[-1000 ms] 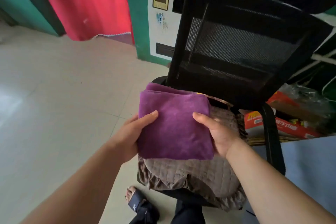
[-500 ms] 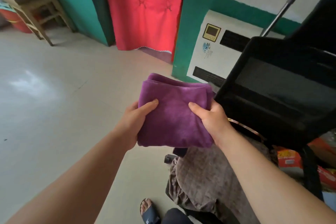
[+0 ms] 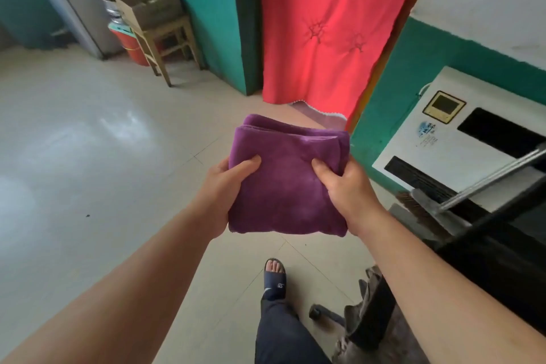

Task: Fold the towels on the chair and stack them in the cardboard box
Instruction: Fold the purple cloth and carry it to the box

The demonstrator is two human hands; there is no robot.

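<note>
A folded purple towel point(image 3: 288, 177) is held in the air in front of me, over the floor. My left hand point(image 3: 224, 186) grips its left edge, thumb on top. My right hand point(image 3: 345, 186) grips its right edge the same way. The black office chair point(image 3: 496, 251) with a grey quilted cushion point(image 3: 363, 331) is at the lower right, mostly cut off by the frame edge. An open cardboard box point(image 3: 147, 4) sits on a wooden stool point(image 3: 168, 38) far off at the upper left, against the teal wall.
A red curtain point(image 3: 334, 26) hangs straight ahead. A white appliance point(image 3: 461, 139) stands against the wall at right, with a broom point(image 3: 461, 195) leaning across it. A red bucket point(image 3: 133, 44) stands beside the stool. My sandalled foot point(image 3: 274, 278) is below the towel. Pale tiled floor lies at left.
The view has swung left, away from the chair, and the towel in both hands has moved with it. The stool with the cardboard box has come into sight.
</note>
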